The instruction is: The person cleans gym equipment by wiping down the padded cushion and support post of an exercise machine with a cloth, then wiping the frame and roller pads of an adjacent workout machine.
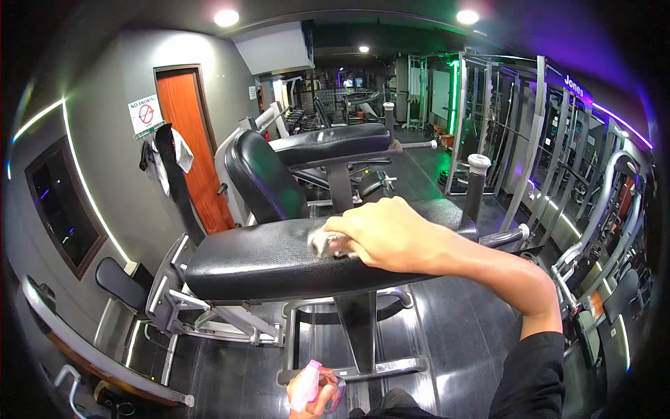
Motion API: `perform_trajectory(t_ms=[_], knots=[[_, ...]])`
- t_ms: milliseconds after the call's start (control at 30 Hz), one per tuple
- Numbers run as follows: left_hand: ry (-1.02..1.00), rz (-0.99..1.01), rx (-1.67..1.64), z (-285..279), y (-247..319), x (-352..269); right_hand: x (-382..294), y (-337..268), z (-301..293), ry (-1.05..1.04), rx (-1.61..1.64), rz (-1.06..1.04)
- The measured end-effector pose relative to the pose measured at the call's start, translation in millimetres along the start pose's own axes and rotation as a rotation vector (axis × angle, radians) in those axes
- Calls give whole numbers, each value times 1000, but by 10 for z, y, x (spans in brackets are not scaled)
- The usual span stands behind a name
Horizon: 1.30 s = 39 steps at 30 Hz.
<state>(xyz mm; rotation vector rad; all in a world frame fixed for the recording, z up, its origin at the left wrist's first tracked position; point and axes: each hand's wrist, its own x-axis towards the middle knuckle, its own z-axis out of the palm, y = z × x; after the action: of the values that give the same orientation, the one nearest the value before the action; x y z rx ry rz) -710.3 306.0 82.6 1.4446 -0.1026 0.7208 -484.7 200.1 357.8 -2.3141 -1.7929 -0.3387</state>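
Note:
My right hand point(390, 233) presses a crumpled white and grey cloth point(324, 243) onto a long black padded armrest point(241, 259) of a gym machine. The fingers are closed around the cloth and hide part of it. Low in the picture, my left hand point(327, 390) grips a bottle with a pink top point(309, 385), seemingly a spray bottle. It is held above the floor, apart from the machine, and its lower part is mostly hidden. Beyond the armrest stand a black backrest pad point(261, 173) and a second padded armrest point(335, 141).
A silver-topped upright handle point(477, 180) rises at the armrest's right end, with a horizontal grip point(505, 235) below. Under the pad runs the machine's metal base point(387, 366). Clothes point(170, 157) hang near an orange door point(186, 141). A tall cable rack point(523, 131) stands right.

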Motion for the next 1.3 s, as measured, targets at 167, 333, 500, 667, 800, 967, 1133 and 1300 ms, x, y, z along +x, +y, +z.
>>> perform_trajectory(t_ms=[167,333,500,667,800,967,1133,1300], knots=[[10,6,20,-63,-38,-60,225,253,-106,219,137,39],[16,7,4,-5,12,-145,433,763,433,20,-76,268],[66,-6,0,-19,70,-207,399,150,362,91,-55,55],[66,-3,-25,31,97,-158,297,-454,289,184,-46,-299],[104,-28,-37,-30,85,-304,722,-46,228,291,25,-228],[106,-44,-37,11,95,-358,837,422,606,-124,89,97],[142,-33,-40,19,87,-406,637,40,548,65,-198,14],[181,-28,-43,-12,85,-436,411,-340,136,-74,-61,-105]])
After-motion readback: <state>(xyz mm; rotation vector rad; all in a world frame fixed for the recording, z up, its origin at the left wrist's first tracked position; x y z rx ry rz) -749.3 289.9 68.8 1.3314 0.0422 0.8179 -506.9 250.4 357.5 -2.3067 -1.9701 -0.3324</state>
